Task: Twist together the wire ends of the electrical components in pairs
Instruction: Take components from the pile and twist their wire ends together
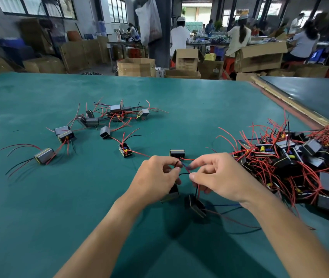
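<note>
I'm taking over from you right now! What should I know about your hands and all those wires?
Left hand and right hand each pinch the wire ends between them.
The pair of components sits just below.
Apparently done: the scattered components on the green table, left of centre.
Left to do: this twist, then the tangled pile on the right.

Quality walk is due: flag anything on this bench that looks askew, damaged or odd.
Nothing looks damaged or spilled. The only untidy spot is the tangled heap of components at the right of the green table, its red wires interlaced.
</note>
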The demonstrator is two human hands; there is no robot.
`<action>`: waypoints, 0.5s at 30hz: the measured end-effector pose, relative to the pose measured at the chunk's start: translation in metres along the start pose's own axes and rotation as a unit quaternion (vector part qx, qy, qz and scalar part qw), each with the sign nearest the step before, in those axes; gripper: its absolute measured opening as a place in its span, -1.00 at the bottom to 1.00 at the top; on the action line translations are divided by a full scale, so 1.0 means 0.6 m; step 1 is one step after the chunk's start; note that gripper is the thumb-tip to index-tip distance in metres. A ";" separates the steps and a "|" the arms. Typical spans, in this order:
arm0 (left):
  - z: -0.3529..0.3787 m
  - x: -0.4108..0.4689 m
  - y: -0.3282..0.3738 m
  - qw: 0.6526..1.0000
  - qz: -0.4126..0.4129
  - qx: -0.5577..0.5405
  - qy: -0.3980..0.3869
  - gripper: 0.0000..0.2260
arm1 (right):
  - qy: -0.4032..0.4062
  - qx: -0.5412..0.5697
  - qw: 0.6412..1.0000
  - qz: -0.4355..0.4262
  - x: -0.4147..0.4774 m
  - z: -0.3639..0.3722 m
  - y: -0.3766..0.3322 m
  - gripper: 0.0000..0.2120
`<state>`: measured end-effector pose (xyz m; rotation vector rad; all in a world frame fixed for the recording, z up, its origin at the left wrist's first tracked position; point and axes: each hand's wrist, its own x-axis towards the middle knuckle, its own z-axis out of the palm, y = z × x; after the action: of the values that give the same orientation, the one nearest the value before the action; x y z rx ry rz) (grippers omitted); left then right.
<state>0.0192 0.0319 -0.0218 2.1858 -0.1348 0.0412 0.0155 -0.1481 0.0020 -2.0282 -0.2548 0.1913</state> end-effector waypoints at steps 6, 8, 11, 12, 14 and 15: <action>0.006 0.008 -0.012 0.997 0.019 -0.049 -0.057 -0.62 | -0.037 -0.027 0.999 0.006 -0.004 0.002 -0.008 -0.84; 0.006 0.008 -0.012 0.997 0.025 -0.045 -0.059 -0.58 | -0.070 -0.022 0.997 0.002 -0.008 0.001 -0.013 -0.81; 0.004 0.007 -0.012 0.997 0.022 -0.029 -0.062 -0.49 | -0.143 0.000 0.990 0.001 -0.019 -0.004 -0.022 -0.77; 0.005 0.006 -0.011 0.997 0.021 -0.030 -0.065 -0.45 | -0.167 0.004 0.986 0.002 -0.022 -0.006 -0.024 -0.77; 0.007 0.002 -0.011 0.997 0.019 -0.043 -0.065 -0.34 | -0.199 0.000 0.980 -0.002 -0.025 -0.010 -0.023 -0.81; 0.008 0.001 -0.011 0.997 0.013 -0.053 -0.061 -0.30 | -0.204 -0.003 0.979 -0.004 -0.025 -0.010 -0.022 -0.84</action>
<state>0.0206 0.0319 -0.0300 2.0798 -0.2299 -0.0817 0.0013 -0.1516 0.0167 -1.9797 -0.5206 0.6038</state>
